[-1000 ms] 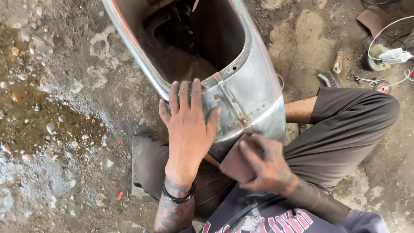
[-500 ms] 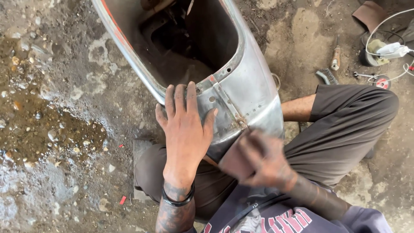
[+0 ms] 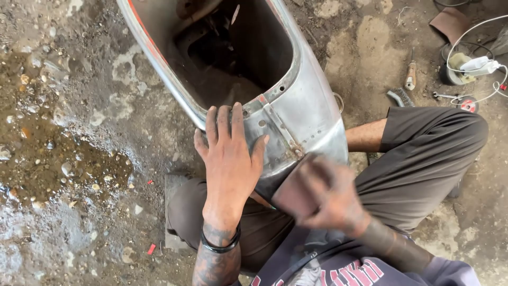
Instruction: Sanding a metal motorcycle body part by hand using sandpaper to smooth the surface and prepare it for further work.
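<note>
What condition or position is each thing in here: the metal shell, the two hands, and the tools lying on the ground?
Metal body shell: bare, hollow, open on top, lying on the dirt.
Left hand: flat, fingers spread, pressed on the shell's end.
Right hand: blurred, pressing a brownish sheet to the shell.
Wire brush: lying on the ground, untouched.
Wooden-handled tool: lying on the ground.
Puddle: wet, muddy.

Stained, gritty concrete floor (image 3: 79, 106), bare metal scooter body shell (image 3: 312, 116), wooden-handled screwdriver (image 3: 410, 77), wire brush (image 3: 400, 97), small spanner (image 3: 444, 96)
</note>
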